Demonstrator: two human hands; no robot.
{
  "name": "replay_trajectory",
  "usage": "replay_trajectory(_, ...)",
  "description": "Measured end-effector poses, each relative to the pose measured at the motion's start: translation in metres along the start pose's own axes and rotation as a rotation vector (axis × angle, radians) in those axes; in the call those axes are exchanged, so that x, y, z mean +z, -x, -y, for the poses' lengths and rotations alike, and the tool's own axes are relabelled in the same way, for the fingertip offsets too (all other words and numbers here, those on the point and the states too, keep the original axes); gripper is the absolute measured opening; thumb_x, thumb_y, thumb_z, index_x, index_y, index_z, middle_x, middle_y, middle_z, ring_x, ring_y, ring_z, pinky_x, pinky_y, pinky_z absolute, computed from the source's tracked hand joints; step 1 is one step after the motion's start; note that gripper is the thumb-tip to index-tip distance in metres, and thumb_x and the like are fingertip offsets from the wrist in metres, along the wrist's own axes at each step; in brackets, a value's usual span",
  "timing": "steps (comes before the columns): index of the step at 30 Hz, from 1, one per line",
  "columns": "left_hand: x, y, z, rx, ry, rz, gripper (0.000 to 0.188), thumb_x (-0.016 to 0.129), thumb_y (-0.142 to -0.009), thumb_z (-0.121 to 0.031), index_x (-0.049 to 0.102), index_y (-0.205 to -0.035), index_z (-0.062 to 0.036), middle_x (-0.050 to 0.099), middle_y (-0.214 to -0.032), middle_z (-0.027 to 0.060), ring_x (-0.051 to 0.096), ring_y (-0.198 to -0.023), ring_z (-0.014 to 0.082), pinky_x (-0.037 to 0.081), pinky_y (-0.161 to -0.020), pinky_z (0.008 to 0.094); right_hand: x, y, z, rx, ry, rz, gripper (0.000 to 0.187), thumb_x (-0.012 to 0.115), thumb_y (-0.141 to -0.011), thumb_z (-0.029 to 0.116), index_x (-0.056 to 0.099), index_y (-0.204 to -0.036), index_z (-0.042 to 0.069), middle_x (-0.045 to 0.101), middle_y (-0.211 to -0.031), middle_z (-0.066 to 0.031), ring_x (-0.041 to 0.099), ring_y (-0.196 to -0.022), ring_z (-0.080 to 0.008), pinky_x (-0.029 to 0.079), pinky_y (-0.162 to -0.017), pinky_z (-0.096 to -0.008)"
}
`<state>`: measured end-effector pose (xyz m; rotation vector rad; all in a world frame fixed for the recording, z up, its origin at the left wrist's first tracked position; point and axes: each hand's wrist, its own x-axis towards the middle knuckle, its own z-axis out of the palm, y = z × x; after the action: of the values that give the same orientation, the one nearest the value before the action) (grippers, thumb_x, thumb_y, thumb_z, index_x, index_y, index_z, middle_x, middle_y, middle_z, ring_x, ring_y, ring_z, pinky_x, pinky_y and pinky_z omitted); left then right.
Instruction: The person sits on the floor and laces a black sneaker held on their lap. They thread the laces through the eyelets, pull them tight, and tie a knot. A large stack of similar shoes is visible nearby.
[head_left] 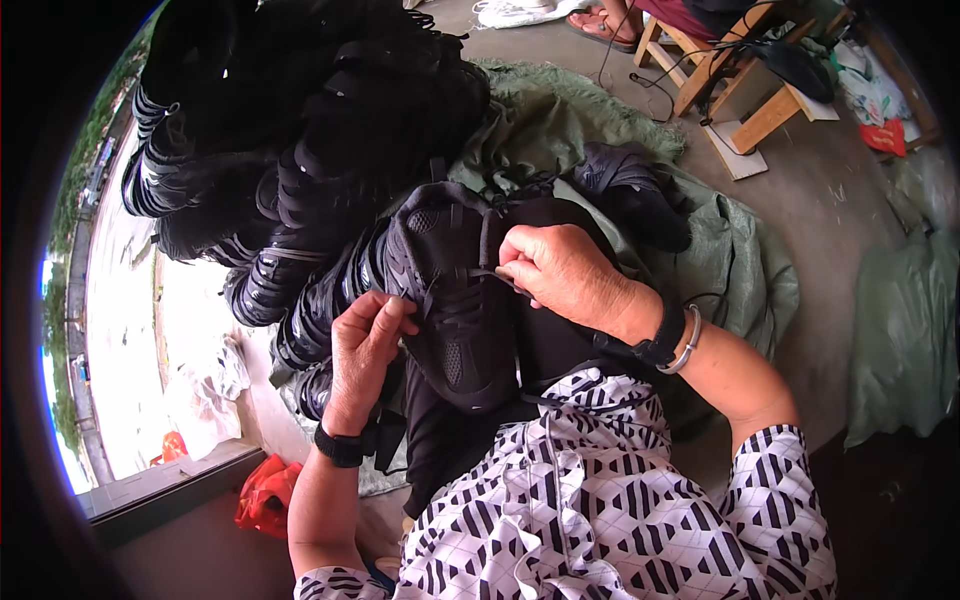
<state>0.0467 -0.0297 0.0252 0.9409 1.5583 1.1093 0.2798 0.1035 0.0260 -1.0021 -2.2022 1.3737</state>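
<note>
A black shoe upper rests on my lap, toe toward me, with dark laces crossing its front. My right hand is closed in a pinch at its upper right side, on a dark shoelace that runs across the tongue. At the left edge of the shoe my left hand has thumb and forefinger pinched together; whatever lies between them is too small to make out. Both wrists wear black bands, and a metal bangle sits on the right one.
A tall heap of black shoe uppers rises ahead on the left. Green woven sheeting lies under more dark uppers. Wooden stools and another person's foot are far right. A red bag sits lower left.
</note>
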Motion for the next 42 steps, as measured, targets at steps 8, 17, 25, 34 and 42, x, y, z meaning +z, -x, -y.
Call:
replay_trajectory(8,0.004,-0.006,-0.007,0.010,-0.105,0.067,0.026,0.059,-0.097,-0.029,0.064,-0.086,-0.0052,0.061,-0.077,-0.0038,0.050,-0.068,0.0015,0.037,-0.058,0.0177,0.004,-0.001,-0.009,-0.198,0.186,-0.147,0.010,0.061,-0.088,0.009,0.057,-0.084,0.002,0.062,-0.065,-0.0109,0.066,-0.060,-0.0208,0.050,-0.051,-0.0319)
replay_trajectory(17,0.002,-0.008,-0.004,-0.013,-0.035,0.031,0.028,0.058,-0.097,-0.029,0.064,-0.084,-0.0056,0.059,-0.072,-0.0039,0.053,-0.064,0.0028,0.041,-0.058,0.0188,0.005,-0.003,0.018,0.092,0.040,0.019,0.011,0.060,-0.089,0.004,0.057,-0.080,-0.001,0.062,-0.061,-0.0078,0.062,-0.050,-0.0140,0.049,-0.045,-0.0261)
replay_trajectory(25,0.002,-0.018,-0.018,-0.017,-0.095,0.059,0.024,0.061,-0.093,-0.026,0.063,-0.081,-0.0055,0.059,-0.072,-0.0044,0.049,-0.064,0.0027,0.039,-0.057,0.0192,0.003,-0.004,0.013,0.279,-0.227,0.072,0.011,0.056,-0.091,0.003,0.056,-0.081,-0.003,0.062,-0.063,-0.0079,0.060,-0.047,-0.0121,0.049,-0.043,-0.0255)
replay_trajectory(34,0.021,-0.022,-0.037,0.548,-0.924,-0.172,0.019,0.064,-0.085,-0.016,0.060,-0.080,0.0012,0.057,-0.065,0.0050,0.054,-0.060,0.0100,0.043,-0.055,0.0276,0.000,-0.003,0.015,0.266,-0.206,0.103,0.014,0.054,-0.088,0.004,0.057,-0.075,-0.003,0.060,-0.060,-0.0101,0.061,-0.045,-0.0178,0.049,-0.045,-0.0308)
replay_trajectory(42,-0.001,-0.032,-0.029,0.129,-0.430,0.098,0.015,0.065,-0.084,-0.014,0.059,-0.080,-0.0004,0.055,-0.066,0.0052,0.054,-0.063,0.0114,0.043,-0.059,0.0276,0.005,-0.007,0.000,-0.612,0.874,-0.001,0.013,0.063,-0.078,0.006,0.056,-0.089,0.006,0.054,-0.070,-0.0091,0.061,-0.061,-0.0262,0.052,-0.054,-0.0355)
